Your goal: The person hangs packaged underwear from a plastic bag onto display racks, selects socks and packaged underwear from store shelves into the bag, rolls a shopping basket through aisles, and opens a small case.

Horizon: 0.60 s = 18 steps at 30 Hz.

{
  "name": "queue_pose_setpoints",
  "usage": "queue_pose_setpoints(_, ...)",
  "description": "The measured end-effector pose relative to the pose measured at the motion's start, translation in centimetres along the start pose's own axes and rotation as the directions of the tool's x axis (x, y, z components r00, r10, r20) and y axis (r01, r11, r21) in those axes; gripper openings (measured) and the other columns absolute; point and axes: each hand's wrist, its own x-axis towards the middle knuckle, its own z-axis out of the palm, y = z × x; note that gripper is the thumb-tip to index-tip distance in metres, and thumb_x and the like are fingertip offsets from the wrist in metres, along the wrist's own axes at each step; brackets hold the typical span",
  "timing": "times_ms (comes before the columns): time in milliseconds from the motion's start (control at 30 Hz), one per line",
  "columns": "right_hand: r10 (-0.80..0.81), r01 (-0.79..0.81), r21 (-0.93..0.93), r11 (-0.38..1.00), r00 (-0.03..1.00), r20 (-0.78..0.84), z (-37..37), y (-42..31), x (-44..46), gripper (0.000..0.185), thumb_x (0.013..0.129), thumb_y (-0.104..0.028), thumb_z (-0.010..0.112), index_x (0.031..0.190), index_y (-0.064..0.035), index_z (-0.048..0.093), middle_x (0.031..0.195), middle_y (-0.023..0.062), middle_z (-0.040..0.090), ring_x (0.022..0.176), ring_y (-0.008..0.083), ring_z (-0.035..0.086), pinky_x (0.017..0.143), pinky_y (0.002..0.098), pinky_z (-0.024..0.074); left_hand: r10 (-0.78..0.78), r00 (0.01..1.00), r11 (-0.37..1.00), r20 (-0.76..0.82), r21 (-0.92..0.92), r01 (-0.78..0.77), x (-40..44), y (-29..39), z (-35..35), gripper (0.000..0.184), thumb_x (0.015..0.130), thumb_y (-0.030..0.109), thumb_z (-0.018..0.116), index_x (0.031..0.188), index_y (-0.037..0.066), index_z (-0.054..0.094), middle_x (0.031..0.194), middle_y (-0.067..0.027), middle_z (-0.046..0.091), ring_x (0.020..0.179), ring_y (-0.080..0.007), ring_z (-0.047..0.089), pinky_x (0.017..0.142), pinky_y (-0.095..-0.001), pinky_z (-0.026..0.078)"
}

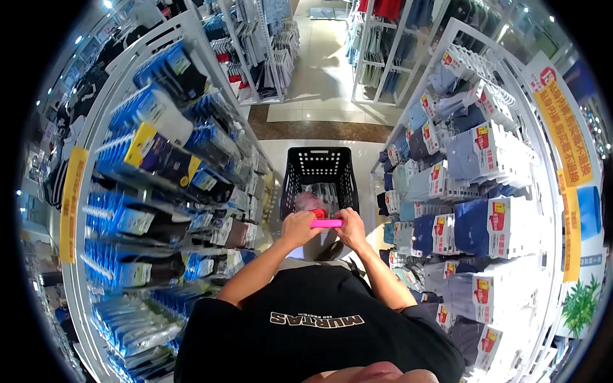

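My left hand (297, 230) and my right hand (351, 228) are closed around the two ends of a bright pink cart handle (327, 223). Just in front of the handle sits a black plastic shopping basket (350, 182) with perforated walls. Inside it lie a pinkish item in clear wrapping (310, 202) and some clear plastic packaging (330, 193). Something red shows close behind the handle, partly covered by my hands. Most of the cart frame below is hidden.
Packaged socks or similar goods (143, 223) hang on a white rack at left. Folded garments with red-and-white tags (472, 223) fill the right rack. Ahead, the tiled floor (319, 64) runs between clothing racks (383, 57). A brown floor strip (325, 131) crosses the aisle.
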Motion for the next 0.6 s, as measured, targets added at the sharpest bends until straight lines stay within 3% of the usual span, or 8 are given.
queue_pose_setpoints(200, 0.033, -0.038, 0.137, 0.990, 0.999, 0.038, -1.4, 1.5, 3.7, 0.029, 0.077, -0.014, 0.073, 0.104, -0.0055, 0.065, 0.098, 0.0146, 0.061, 0.097, 0.0357, 0.059, 0.086, 0.0427, 0.0480, -0.004, 0.999, 1.000, -0.038, -0.021, 0.003, 4.8, -1.4, -0.1, 0.043, 0.073, 0.052, 0.077, 0.090, 0.013, 0.067, 0.081, -0.0048, 0.065, 0.077, -0.0263, 0.065, 0.072, -0.0408, 0.047)
queue_pose_setpoints(300, 0.064, -0.069, 0.225, 0.972, 0.997, 0.031, -1.9, 2.6, 4.3, 0.033, 0.079, -0.015, 0.073, 0.110, -0.0060, 0.065, 0.106, 0.0148, 0.063, 0.104, 0.0346, 0.060, 0.091, 0.0414, 0.0476, -0.106, 0.965, 0.977, 0.239, -0.154, 0.145, 7.4, -1.6, -1.8, 0.046, 0.073, 0.049, 0.079, 0.096, 0.009, 0.069, 0.094, -0.0072, 0.070, 0.090, -0.0299, 0.067, 0.078, -0.0421, 0.050)
queue_pose_setpoints(367, 0.084, -0.086, 0.254, 0.963, 0.996, 0.018, -2.5, 2.7, 5.1, 0.038, 0.080, -0.016, 0.072, 0.117, -0.0070, 0.065, 0.113, 0.0148, 0.064, 0.109, 0.0335, 0.060, 0.096, 0.0409, 0.0466, -0.147, 0.861, 0.941, 0.488, -0.199, 0.273, 10.3, -0.7, -4.5, 0.052, 0.073, 0.046, 0.079, 0.105, 0.006, 0.069, 0.103, -0.0118, 0.071, 0.100, -0.0330, 0.067, 0.084, -0.0418, 0.052)
queue_pose_setpoints(467, 0.132, -0.127, 0.246, 0.961, 0.991, -0.001, -2.6, 2.8, 6.0, 0.039, 0.081, -0.015, 0.073, 0.118, -0.0070, 0.064, 0.115, 0.0153, 0.064, 0.111, 0.0341, 0.059, 0.098, 0.0417, 0.0459, 0.045, 0.914, 0.940, 0.404, -0.328, 0.098, 13.4, -0.5, -3.1, 0.053, 0.075, 0.043, 0.078, 0.111, 0.005, 0.067, 0.108, -0.0151, 0.069, 0.103, -0.0322, 0.067, 0.086, -0.0413, 0.052)
queue_pose_setpoints(600, 0.253, -0.247, 0.235, 0.940, 0.967, 0.004, -4.3, 2.2, 6.3, 0.045, 0.083, -0.017, 0.073, 0.125, -0.0066, 0.060, 0.120, 0.0170, 0.062, 0.115, 0.0358, 0.058, 0.101, 0.0416, 0.0452, 0.292, 0.883, 0.847, 0.366, -0.528, -0.062, 19.1, 2.7, -0.7, 0.051, 0.079, 0.036, 0.078, 0.117, 0.004, 0.065, 0.108, -0.0149, 0.066, 0.099, -0.0283, 0.065, 0.087, -0.0377, 0.050)
